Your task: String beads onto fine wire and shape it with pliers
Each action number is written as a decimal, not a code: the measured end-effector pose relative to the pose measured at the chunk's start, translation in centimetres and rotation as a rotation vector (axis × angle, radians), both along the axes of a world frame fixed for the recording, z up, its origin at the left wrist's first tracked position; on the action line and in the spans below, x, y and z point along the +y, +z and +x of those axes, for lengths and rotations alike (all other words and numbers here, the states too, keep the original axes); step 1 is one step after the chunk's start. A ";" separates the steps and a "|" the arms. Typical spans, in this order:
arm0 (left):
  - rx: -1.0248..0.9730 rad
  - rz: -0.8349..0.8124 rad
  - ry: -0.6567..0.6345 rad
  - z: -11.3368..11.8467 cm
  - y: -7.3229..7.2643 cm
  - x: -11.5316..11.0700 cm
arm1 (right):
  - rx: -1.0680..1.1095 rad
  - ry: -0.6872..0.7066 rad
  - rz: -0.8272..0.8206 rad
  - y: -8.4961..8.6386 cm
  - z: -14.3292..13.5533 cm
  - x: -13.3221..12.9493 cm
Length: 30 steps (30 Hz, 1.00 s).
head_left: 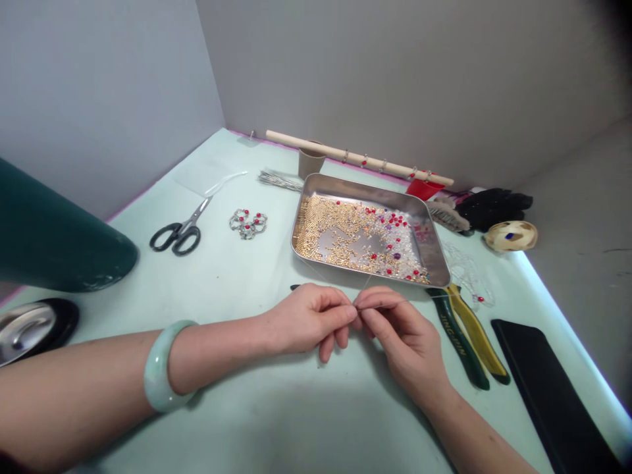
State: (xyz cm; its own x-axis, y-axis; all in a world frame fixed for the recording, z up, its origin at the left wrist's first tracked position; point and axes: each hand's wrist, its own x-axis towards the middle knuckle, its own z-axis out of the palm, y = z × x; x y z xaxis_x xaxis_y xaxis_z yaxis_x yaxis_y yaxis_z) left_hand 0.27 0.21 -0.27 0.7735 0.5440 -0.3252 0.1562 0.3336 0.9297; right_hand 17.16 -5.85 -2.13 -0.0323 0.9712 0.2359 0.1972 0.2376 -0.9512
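Observation:
My left hand (316,317) and my right hand (402,332) meet fingertip to fingertip in front of a metal tray (442,260). Both are closed in a pinch on a thin wire (368,283), whose strands stick out above the fingers toward the tray and off to the right. What sits between the fingertips is too small to make out. Gold, clear and red beads (316,220) are spread over the tray's bottom. A finished-looking ring of wire loops with red beads (247,224) lies left of the tray.
Scissors (184,234) and a wire bundle (279,180) lie further back. Green-yellow pliers (459,336) and a black flat object (548,388) are at the right. A wooden rod (306,145) rests across two cups behind the tray. A dark green cylinder (59,230) stands left.

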 end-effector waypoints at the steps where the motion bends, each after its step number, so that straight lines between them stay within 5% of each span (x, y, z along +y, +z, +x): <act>1: -0.006 -0.001 -0.007 0.0 0.0 0.0 | 0.007 -0.003 -0.001 0.0 0.0 0.1; 14: -0.054 -0.076 -0.039 0.1 0.0 0.2 | 0.052 -0.002 -0.040 0.1 0.0 0.0; 30: 0.109 0.117 -0.068 -0.1 0.1 -0.3 | 0.017 -0.005 -0.128 0.4 -0.4 -0.1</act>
